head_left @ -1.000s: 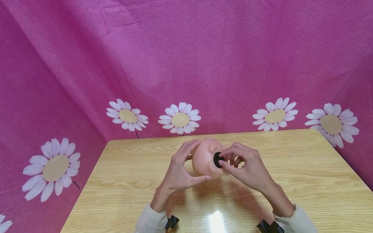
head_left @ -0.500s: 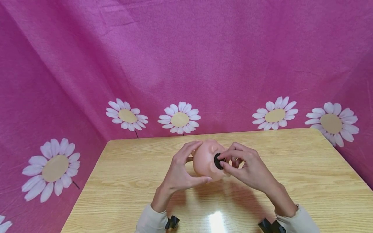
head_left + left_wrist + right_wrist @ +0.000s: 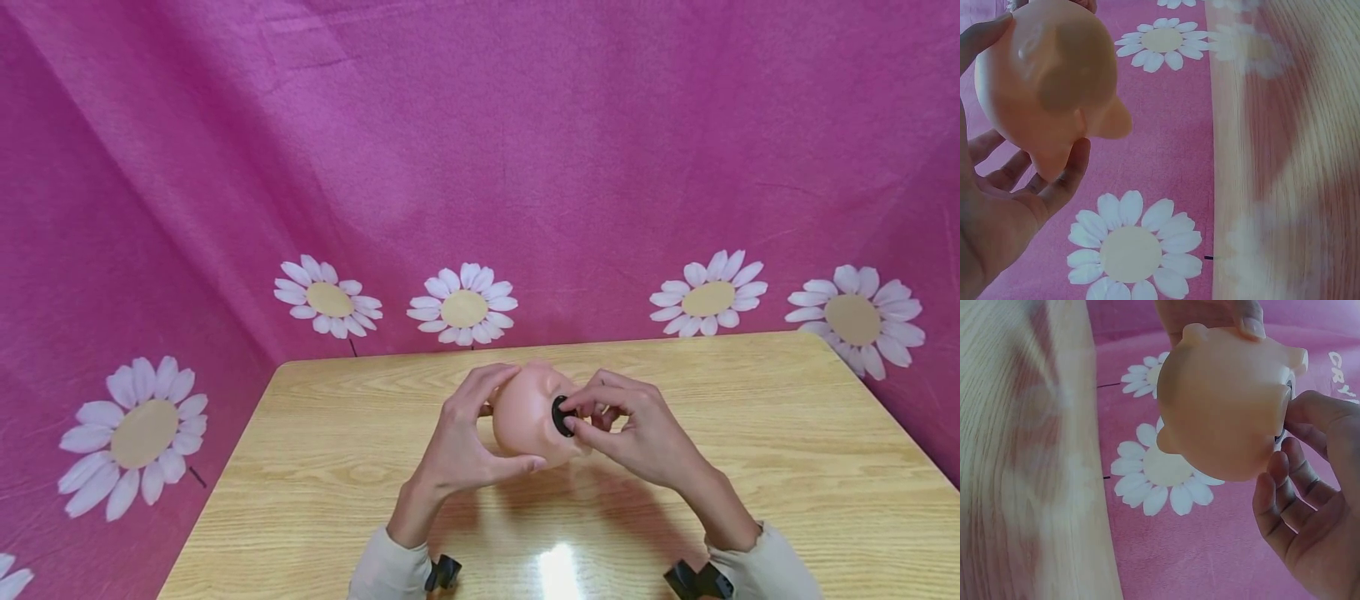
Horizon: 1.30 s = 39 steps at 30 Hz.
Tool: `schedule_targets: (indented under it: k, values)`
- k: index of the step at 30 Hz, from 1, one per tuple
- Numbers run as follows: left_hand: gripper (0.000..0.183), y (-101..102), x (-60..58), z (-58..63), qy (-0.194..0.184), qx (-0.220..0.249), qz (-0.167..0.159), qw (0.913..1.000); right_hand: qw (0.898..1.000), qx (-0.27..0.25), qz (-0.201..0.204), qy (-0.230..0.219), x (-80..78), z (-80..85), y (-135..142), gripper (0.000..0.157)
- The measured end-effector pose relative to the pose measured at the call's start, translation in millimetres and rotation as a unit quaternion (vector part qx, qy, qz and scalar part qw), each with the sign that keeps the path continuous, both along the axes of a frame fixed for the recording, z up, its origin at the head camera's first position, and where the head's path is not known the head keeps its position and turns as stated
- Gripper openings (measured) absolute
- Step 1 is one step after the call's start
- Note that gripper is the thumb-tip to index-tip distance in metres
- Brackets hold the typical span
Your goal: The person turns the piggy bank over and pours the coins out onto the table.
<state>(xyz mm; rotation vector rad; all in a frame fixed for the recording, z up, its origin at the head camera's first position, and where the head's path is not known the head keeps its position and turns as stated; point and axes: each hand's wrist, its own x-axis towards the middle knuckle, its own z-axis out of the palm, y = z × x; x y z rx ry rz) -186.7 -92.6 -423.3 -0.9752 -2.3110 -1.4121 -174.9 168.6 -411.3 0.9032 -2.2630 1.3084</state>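
Observation:
A round, glossy pink piggy bank (image 3: 519,418) with stubby feet is held above the table, tipped so its underside faces right. My left hand (image 3: 459,437) grips its body from the left, the thumb along the near side and the fingers round the far side. A black round stopper (image 3: 558,417) sits at the underside between the feet. My right hand (image 3: 641,429) pinches it between thumb and forefinger, other fingers curled beside it. In the right wrist view the stopper is mostly hidden behind a foot of the piggy bank (image 3: 1229,403).
The wooden table (image 3: 337,467) spans the lower part of the head view, with a bright glare near its front. A pink cloth (image 3: 525,167) printed with white daisies hangs behind and at the sides. Dark wrist camera mounts (image 3: 444,573) show at the sleeves.
The piggy bank and stopper shift slightly within nearly the same spot. Both hands keep their hold, and the right hand's fingers move only a little.

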Motion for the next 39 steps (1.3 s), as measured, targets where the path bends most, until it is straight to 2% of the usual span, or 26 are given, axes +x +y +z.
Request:
schedule_targets:
  k: [7,15,20,28,39]
  values:
    - [0.099,-1.0,0.2,-0.7,0.005,-0.005,-0.004,1.0000,1.000,0.004,-0.005,-0.013,-1.6,-3.3,-0.4,0.028]
    - [0.098,-0.8,0.4,-1.0,-0.011,-0.011,0.000,0.9999,1.000,0.013,0.000,-0.022,-2.6,-4.6,1.3,0.026]
    - [0.098,-0.8,-0.1,-2.1,0.001,-0.012,0.002,0.9999,0.999,0.015,-0.011,-0.031,-4.5,-6.4,1.6,0.024]
    - [0.097,0.3,0.8,-2.6,0.000,-0.026,0.015,0.9995,0.996,-0.015,0.004,-0.091,-8.7,-15.5,-0.1,0.021]
    - [0.095,1.9,2.4,-1.3,-0.017,-0.048,0.026,0.9984,0.989,-0.040,0.003,-0.146,-10.7,-21.3,-1.9,0.023]
